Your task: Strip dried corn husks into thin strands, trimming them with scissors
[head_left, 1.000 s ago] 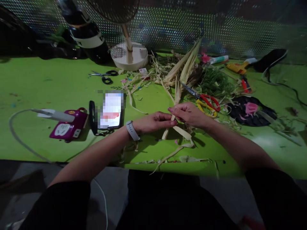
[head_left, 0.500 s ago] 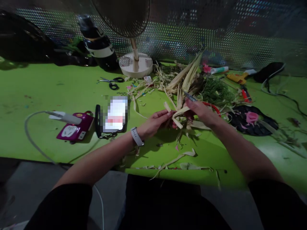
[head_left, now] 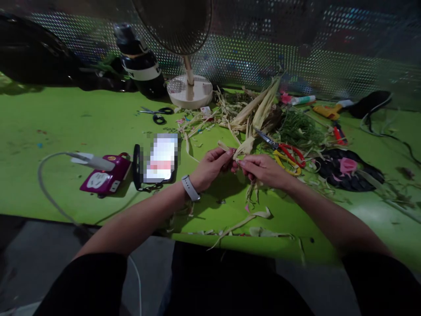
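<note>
Corn husk strip (head_left: 247, 145) sits folded between the person's two hands, just above the nearer half of the green table (head_left: 296, 224). Left hand (head_left: 213, 166), with a pale watch (head_left: 190, 188) at its wrist, pinches it between thumb and fingers, and a short end pokes up beside the knuckles. Right hand (head_left: 265, 170) grasps the lower end, its thumb pressed over curled fingers.

Below the hands, a loose husk ribbon (head_left: 262, 214) curls towards the front edge. Farther in on the left lie a purple socket block (head_left: 118, 169) and a lit phone (head_left: 161, 158), its screen blurred out. On the right, scissors (head_left: 289, 151) showing red and yellow handles rest near a pink petal (head_left: 348, 166) on crumpled black material. Behind these spread a heap of dried husks (head_left: 263, 107) and a tangle of green fibres (head_left: 302, 127), with black-handled scissors (head_left: 159, 119) farther left. A yellow glue gun (head_left: 329, 110), a fan (head_left: 189, 90) and a dark bottle (head_left: 141, 72) stand or lie towards the back, before a perforated panel (head_left: 237, 57).
</note>
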### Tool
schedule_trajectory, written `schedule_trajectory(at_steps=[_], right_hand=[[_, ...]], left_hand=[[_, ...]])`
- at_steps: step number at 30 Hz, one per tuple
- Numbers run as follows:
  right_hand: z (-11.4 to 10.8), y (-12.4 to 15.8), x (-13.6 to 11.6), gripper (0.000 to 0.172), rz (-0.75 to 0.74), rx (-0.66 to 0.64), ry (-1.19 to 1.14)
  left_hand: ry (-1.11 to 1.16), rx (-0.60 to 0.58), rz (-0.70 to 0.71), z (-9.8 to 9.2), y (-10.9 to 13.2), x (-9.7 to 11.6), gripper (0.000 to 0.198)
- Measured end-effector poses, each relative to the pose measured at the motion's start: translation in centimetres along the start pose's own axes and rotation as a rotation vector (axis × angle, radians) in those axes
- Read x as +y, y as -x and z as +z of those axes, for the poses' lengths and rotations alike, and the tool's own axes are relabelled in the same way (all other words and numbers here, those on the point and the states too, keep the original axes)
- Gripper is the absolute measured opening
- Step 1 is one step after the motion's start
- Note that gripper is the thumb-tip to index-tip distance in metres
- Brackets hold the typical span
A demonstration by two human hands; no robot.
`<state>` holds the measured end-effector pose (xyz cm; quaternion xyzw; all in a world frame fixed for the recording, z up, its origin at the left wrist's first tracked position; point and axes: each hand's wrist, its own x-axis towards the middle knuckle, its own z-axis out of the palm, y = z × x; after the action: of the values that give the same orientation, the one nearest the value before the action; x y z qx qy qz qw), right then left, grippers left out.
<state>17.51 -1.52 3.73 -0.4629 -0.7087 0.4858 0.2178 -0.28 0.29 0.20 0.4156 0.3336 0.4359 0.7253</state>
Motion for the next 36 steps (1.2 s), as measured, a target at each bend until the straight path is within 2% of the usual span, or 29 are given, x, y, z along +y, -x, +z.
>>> schedule_trajectory(at_steps=[5, 7, 12, 17, 19, 23, 27, 29, 33, 36], right_hand=[[0.5, -0.1, 0.4, 0.040, -0.192, 0.055, 0.163], [0.5, -0.1, 0.6, 0.040, -0.188, 0.066, 0.138], [0.5, -0.2, 0.9, 0.041, -0.047, 0.019, -0.031], [0.9, -0.5, 1.0, 0.042, -0.134, 0.067, 0.078], [1.0, -0.4, 1.0, 0.041, -0.129, 0.067, 0.056], [0.9, -0.3, 1.2, 0.047, 0.063, 0.055, -0.211], [0.6, -0.6, 1.7, 0.057, 0.137, 0.242, -0.408], [0.7, -0.7, 1.8, 0.054, 0.140, 0.279, -0.421], [1.5, -0.7, 2.0, 0.049, 0.123, 0.312, -0.430], [2.0, -0.5, 2.1, 0.048, 0.095, 0.361, -0.468]], left_hand=[[-0.071, 0.090, 0.106, 0.3, 0.1, 0.0, 0.028], [-0.062, 0.092, 0.097, 0.2, 0.0, 0.2, 0.028], [0.023, 0.031, 0.014, -0.2, -0.2, 0.4, 0.030], [-0.109, 0.097, 0.136, -0.2, -0.4, -0.2, 0.026], [-0.126, 0.106, 0.148, -0.3, -0.5, -0.1, 0.028], [-0.053, 0.007, 0.047, -0.6, -0.5, 0.6, 0.030], [-0.022, -0.114, -0.071, -0.4, -0.2, 0.9, 0.041], [-0.060, -0.118, -0.029, -0.2, 0.0, 0.8, 0.042], [-0.201, -0.022, 0.149, 0.0, 0.1, 0.7, 0.040], [-0.230, 0.026, 0.216, 0.0, 0.2, 0.7, 0.039]])
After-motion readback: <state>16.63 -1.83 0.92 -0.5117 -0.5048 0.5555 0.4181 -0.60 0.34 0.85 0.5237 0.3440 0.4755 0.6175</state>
